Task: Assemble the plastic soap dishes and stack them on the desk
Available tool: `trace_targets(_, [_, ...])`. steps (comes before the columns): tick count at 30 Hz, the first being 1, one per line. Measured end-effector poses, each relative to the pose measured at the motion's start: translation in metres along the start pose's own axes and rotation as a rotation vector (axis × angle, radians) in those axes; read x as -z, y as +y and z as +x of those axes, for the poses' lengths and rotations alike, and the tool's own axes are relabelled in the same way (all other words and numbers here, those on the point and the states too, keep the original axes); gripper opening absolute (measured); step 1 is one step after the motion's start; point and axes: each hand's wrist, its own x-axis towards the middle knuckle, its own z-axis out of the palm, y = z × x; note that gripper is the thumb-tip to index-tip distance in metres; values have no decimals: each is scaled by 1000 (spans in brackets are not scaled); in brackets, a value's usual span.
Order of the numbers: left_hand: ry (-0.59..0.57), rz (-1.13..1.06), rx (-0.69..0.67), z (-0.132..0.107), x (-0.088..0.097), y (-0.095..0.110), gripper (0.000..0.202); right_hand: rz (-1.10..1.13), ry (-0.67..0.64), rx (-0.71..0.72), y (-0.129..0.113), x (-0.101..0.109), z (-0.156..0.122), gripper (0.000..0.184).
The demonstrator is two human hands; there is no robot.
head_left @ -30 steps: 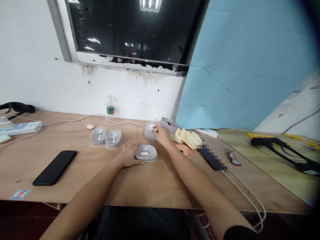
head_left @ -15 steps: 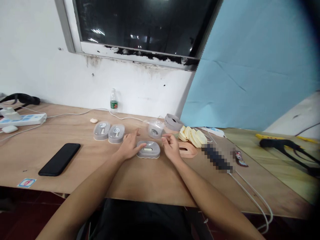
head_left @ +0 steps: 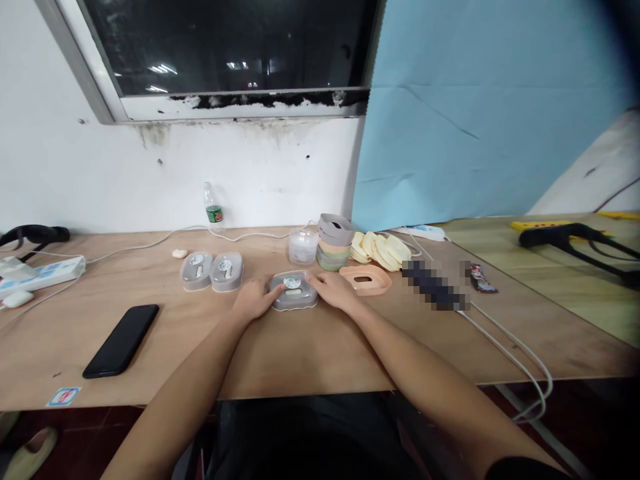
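I am looking down over a long wooden bench running along a white wall under a dark window. Near the middle of the bench, both hands are closing in on a small grey lidded case with a round white sticker on top. Toward the back edge, a clear round tub is sitting beside a stack of grey, peach and green case shells, with a fan of pale yellow pads and a peach tray to the right of them. Two finished grey cases are sitting side by side to the left, and a black phone is lying near the front left edge.

My worry: the case is light and only pressed from the sides, so uneven pressure could tip it, pop its lid, or skid it toward the peach tray just beside it.

The left hand is resting partly curled, fingertips touching the case's left end. The right hand is lying flatter, fingers loosely extended against its right end. Neither is lifting it; the case is resting on the wood.
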Motion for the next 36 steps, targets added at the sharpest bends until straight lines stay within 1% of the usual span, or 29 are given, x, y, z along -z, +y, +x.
trace_targets(2, [-29,14,5,1,-1,-1,55,-71,-37,-21,0,0,0,59])
trace_targets(5, [-30,32,25,1,-3,-3,56,-79,-46,-27,1,-2,3,60])
trace_targets(10, [24,35,-45,2,-7,-9,65,-59,-47,-41,7,-6,8,61])
trace_targets(12, [21,27,-50,3,-8,-10,65,-51,-42,-38,9,-8,9,61])
trace_targets(15, [21,-13,-45,4,-8,-9,62,-35,-44,-50,11,-9,10,63])
trace_targets(18, [-8,-45,-90,3,-7,-8,60,-37,-54,-65,12,-11,11,66])
trace_targets(20, [-41,-38,-110,2,-6,-8,66,-43,-56,-69,13,-11,12,67])
trace_targets(24, [-85,-9,-108,2,-4,-9,90,-36,-54,-63,14,-12,11,69])
trace_targets(28, [-79,-37,-119,2,-3,-10,92,-32,-28,-59,13,-13,10,68])
trace_targets(33, [-87,-50,-81,3,-1,-11,94,-30,-71,-12,11,-12,8,67])
trace_targets(36, [-95,-41,-63,3,-2,-11,96,-50,-70,-8,10,-12,8,68])
